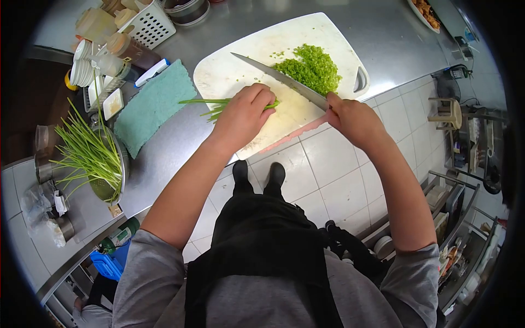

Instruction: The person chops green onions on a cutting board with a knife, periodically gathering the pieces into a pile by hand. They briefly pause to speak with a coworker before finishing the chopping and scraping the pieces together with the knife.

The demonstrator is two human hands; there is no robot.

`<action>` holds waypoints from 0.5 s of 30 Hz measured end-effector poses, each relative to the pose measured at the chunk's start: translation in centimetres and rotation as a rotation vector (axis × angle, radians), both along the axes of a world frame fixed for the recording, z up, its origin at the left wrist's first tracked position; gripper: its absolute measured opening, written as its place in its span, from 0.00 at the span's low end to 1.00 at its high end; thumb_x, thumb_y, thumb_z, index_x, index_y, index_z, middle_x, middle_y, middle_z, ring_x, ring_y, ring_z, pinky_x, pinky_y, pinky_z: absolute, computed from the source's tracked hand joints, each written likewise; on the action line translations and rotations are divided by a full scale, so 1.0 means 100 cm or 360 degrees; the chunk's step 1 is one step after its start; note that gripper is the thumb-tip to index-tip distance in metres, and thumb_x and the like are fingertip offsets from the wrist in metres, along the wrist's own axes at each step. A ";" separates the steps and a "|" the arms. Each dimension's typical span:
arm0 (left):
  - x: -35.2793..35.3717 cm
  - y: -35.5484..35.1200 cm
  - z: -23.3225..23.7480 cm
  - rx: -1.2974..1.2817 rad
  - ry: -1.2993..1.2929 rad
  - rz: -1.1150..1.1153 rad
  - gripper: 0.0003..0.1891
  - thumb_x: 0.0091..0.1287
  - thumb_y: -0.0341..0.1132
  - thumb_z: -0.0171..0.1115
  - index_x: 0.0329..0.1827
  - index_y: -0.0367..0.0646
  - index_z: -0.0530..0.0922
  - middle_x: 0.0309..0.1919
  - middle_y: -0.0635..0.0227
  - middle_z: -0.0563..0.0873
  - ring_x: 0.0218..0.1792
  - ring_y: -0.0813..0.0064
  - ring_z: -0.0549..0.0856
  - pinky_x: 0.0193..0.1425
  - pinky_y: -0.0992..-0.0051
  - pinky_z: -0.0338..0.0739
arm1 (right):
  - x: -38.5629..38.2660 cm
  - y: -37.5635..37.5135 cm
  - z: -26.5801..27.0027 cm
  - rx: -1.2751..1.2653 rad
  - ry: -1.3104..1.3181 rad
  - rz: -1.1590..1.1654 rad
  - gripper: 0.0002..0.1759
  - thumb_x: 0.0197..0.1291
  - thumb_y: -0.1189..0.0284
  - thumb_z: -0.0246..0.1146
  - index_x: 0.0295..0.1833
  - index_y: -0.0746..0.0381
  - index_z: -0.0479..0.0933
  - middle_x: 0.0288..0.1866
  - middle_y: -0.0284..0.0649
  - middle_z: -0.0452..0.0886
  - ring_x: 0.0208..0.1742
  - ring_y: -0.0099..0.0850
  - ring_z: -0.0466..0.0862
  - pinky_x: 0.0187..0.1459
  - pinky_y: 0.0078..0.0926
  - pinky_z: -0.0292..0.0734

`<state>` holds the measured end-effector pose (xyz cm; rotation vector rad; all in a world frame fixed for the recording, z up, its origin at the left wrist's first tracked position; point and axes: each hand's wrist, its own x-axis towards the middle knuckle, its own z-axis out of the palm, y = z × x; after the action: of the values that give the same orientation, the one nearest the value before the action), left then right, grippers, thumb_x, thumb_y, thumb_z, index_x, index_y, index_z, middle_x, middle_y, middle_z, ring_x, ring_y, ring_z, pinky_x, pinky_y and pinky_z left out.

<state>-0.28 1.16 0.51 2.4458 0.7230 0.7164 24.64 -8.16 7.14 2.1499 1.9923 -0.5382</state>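
Note:
My left hand (pixel 247 113) is closed around a small bunch of green onions (pixel 210 103) on the white cutting board (pixel 232 71). Their long green ends stick out to its left, and short tips show at its right. In my right hand (pixel 353 120) is the handle of a chef's knife (pixel 284 79); its blade slants up and left across the board, apart from the bunch. Beyond the blade lies a heap of finely chopped green onion (pixel 313 68), with loose bits scattered around it. Most of the knife's handle is hidden by my fingers.
To the left, whole green onions (pixel 90 150) stand in a metal bowl (pixel 124 164). A green cloth (pixel 156 106) lies beside the board, near sauce bottles (pixel 128 46) and a white basket (pixel 150 27). A plate of food (pixel 426 13) stands at the far right. Other people are partly visible behind me.

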 end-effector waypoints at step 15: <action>0.002 -0.009 -0.002 0.0066 -0.0082 0.0218 0.14 0.57 0.31 0.77 0.37 0.40 0.77 0.47 0.62 0.80 0.48 0.56 0.80 0.51 0.63 0.78 | -0.073 -0.022 -0.002 0.0083 0.0163 -0.0048 0.09 0.67 0.73 0.57 0.48 0.66 0.69 0.34 0.54 0.85 0.32 0.49 0.90 0.30 0.44 0.86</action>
<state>-0.11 0.25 0.29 2.4230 0.8703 0.8517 17.38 -10.40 6.94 2.2287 2.0509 -0.6194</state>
